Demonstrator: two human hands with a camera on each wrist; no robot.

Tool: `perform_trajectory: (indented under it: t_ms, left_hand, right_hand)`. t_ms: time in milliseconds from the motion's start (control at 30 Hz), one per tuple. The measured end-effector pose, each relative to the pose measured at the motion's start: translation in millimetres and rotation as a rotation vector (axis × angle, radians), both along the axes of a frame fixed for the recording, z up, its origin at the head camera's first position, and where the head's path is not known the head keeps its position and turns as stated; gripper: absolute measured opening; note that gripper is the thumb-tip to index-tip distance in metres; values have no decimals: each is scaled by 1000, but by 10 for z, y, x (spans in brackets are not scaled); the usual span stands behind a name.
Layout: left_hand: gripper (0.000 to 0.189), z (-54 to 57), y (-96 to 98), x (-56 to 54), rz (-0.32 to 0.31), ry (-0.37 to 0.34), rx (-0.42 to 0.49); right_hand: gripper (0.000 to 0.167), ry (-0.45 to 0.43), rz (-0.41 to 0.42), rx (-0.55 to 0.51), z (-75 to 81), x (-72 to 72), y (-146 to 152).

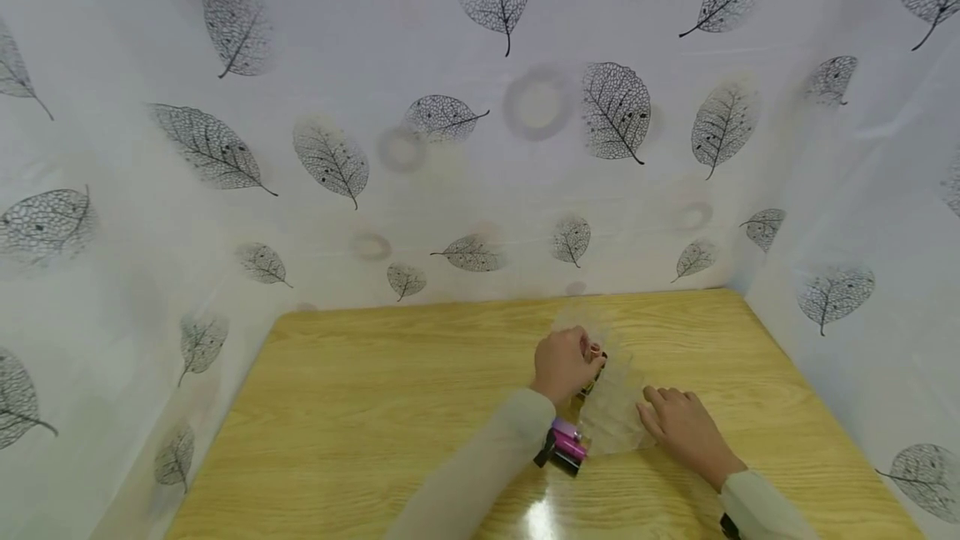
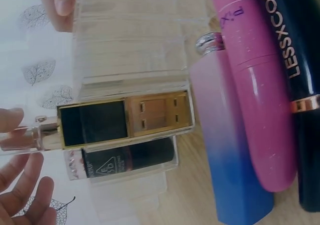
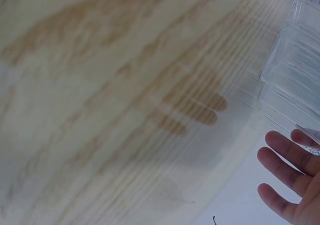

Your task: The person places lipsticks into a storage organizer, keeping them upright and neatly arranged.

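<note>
The left hand (image 1: pixel 567 367) pinches a tube (image 2: pixel 22 139) at the left edge of the organizer (image 1: pixel 611 419); the right hand (image 1: pixel 686 430), fingers loose, is at its near right. A loose pinch could drop the tube; the left sleeve (image 1: pixel 498 452) might knock the nearer sticks (image 1: pixel 568 445).

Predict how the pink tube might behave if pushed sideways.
The pink tube would probably roll, since its sides look rounded, though the black tube and purple-blue tube flanking it might soon stop it. Its shiny casing may feel slippery.
</note>
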State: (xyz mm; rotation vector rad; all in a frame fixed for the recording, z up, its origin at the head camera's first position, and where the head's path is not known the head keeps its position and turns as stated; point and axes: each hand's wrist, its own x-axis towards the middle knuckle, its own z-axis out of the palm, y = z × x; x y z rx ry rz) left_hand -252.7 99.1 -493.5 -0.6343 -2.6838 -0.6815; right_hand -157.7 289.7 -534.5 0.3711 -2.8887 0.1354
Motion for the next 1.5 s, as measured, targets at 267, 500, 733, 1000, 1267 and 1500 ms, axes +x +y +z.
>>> perform_trajectory:
  t_ms: [267, 500, 733, 1000, 1267, 1500]
  left_hand:
    - [29, 0, 50, 62, 41, 6, -7]
    - [29, -20, 42, 84, 56, 31, -46]
    - [27, -39, 38, 97, 69, 25, -86]
    - [24, -42, -1, 76, 60, 2, -36]
    - [14, 110, -216, 116, -62, -101, 24]
    - [11, 282, -518, 234, -161, -149, -17]
  right_hand:
    - [19, -11, -16, 1, -17, -5, 2]
    - [21, 7, -11, 7, -43, -7, 9]
    - [20, 17, -8, 1, -26, -4, -2]
    - [21, 9, -19, 0, 1, 16, -24]
    - [22, 0, -23, 5, -2, 16, -30]
    - [22, 18, -17, -11, -35, 13, -16]
